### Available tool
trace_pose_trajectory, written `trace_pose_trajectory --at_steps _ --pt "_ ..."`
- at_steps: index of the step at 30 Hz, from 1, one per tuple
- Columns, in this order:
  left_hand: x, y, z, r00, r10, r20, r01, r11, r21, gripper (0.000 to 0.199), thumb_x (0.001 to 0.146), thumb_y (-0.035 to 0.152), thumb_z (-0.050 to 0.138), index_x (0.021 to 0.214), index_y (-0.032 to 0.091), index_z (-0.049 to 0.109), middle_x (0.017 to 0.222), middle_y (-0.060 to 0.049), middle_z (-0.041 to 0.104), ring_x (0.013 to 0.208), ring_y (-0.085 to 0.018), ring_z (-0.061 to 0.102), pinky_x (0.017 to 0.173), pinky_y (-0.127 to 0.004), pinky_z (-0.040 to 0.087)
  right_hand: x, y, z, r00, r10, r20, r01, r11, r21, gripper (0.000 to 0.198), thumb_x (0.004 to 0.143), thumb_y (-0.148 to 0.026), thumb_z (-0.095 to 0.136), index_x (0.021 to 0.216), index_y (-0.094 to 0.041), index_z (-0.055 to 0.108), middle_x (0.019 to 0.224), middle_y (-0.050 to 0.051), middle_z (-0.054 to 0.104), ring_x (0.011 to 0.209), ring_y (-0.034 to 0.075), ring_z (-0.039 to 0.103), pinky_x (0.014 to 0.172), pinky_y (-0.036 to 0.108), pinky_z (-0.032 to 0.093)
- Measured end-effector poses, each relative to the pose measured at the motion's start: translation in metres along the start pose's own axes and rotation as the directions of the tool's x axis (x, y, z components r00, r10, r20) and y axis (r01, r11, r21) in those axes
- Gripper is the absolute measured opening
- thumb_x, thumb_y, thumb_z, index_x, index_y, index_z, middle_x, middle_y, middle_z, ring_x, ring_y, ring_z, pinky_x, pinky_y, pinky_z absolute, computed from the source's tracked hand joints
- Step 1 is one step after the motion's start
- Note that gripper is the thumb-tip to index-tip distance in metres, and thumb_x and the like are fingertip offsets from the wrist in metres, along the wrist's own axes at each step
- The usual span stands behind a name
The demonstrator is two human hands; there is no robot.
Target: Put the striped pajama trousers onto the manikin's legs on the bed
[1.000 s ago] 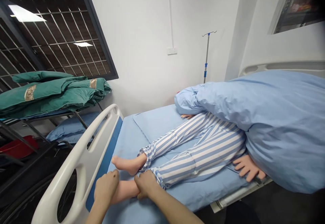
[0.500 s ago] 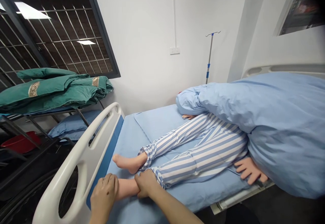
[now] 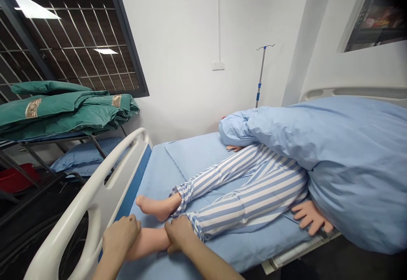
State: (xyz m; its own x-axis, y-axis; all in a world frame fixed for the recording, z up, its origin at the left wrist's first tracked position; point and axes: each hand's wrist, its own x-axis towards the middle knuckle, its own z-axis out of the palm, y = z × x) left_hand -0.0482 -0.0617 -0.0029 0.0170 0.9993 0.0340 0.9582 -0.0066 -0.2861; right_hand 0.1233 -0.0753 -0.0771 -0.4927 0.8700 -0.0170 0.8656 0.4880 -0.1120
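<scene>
A care manikin in blue-and-white striped trousers (image 3: pixel 241 197) lies on the bed, its lower legs bare. My left hand (image 3: pixel 122 235) is wrapped over the nearer foot (image 3: pixel 135 251), hiding most of its front. Around the same leg, just below the bunched trouser cuff, my right hand (image 3: pixel 179 232) is closed. Bare shin (image 3: pixel 154 239) shows between my two hands. Behind it, the other foot (image 3: pixel 154 206) rests on the blue sheet (image 3: pixel 187 157), untouched. My fingers' undersides are hidden.
The white footboard (image 3: pixel 98 187) rises left of the feet. A thick blue quilt (image 3: pixel 343 153) covers the manikin's upper body; one manikin hand (image 3: pixel 313 216) pokes out at the bed edge. An IV pole (image 3: pixel 261 76) stands behind. Green folded bedding (image 3: pixel 66 106) lies on a rack at left.
My left hand has shifted left and slightly up along the nearer foot, and its lower part shows more. My right hand keeps its hold near the cuff. The view has shifted a little.
</scene>
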Motion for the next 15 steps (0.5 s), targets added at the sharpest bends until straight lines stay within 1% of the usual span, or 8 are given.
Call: trace_pose_trajectory --at_steps 3,5,9,13,15 --pt "0.006 0.002 0.002 0.995 0.096 -0.009 -0.095 0.995 0.031 0.037 0.075 0.019 0.03 0.085 0.01 0.064 0.079 -0.017 0.063 0.073 -0.027 0.06 0.065 -0.039 0.039 0.0 0.0 -0.001 1.0 0.001 0.01 -0.001 1.0 0.002 0.063 0.046 -0.051 0.068 0.096 -0.015 0.055 0.085 0.011 0.064 0.07 0.026 0.061 0.064 0.038 0.046" --pt "0.006 0.004 0.0 0.993 0.116 0.005 -0.116 0.993 0.012 0.035 0.074 0.019 0.032 0.085 0.01 0.064 0.079 -0.018 0.063 0.075 -0.026 0.06 0.067 -0.038 0.04 -0.001 0.0 -0.002 1.0 0.0 0.015 0.0 1.0 0.0 0.061 0.047 -0.048 0.068 0.096 -0.015 0.055 0.084 0.011 0.065 0.07 0.026 0.061 0.063 0.038 0.046" --pt "0.002 0.008 -0.009 0.997 0.078 0.027 -0.076 0.995 -0.058 0.035 0.074 0.021 0.033 0.083 0.01 0.065 0.082 -0.018 0.063 0.077 -0.026 0.06 0.068 -0.037 0.04 -0.002 -0.001 -0.002 1.0 0.002 -0.01 -0.002 1.0 0.005 0.057 0.048 -0.044 0.068 0.095 -0.014 0.055 0.083 0.011 0.065 0.071 0.026 0.061 0.064 0.038 0.046" --pt "-0.006 0.008 -0.013 0.999 0.044 -0.007 -0.044 0.994 -0.095 0.037 0.076 0.029 0.031 0.081 0.012 0.063 0.081 -0.015 0.063 0.077 -0.028 0.059 0.067 -0.037 0.04 -0.001 0.0 0.003 1.0 -0.003 -0.027 0.004 1.0 0.004 0.058 0.049 -0.049 0.066 0.094 -0.013 0.056 0.081 0.011 0.064 0.069 0.026 0.061 0.064 0.039 0.045" --pt "-0.01 0.006 -0.011 1.0 -0.01 -0.022 0.007 0.991 -0.135 0.038 0.077 0.034 0.03 0.08 0.014 0.062 0.079 -0.013 0.064 0.075 -0.027 0.059 0.065 -0.037 0.039 -0.001 0.0 0.005 0.999 -0.006 -0.034 0.006 1.0 0.002 0.058 0.05 -0.05 0.065 0.094 -0.013 0.056 0.081 0.011 0.064 0.069 0.027 0.061 0.063 0.038 0.046"
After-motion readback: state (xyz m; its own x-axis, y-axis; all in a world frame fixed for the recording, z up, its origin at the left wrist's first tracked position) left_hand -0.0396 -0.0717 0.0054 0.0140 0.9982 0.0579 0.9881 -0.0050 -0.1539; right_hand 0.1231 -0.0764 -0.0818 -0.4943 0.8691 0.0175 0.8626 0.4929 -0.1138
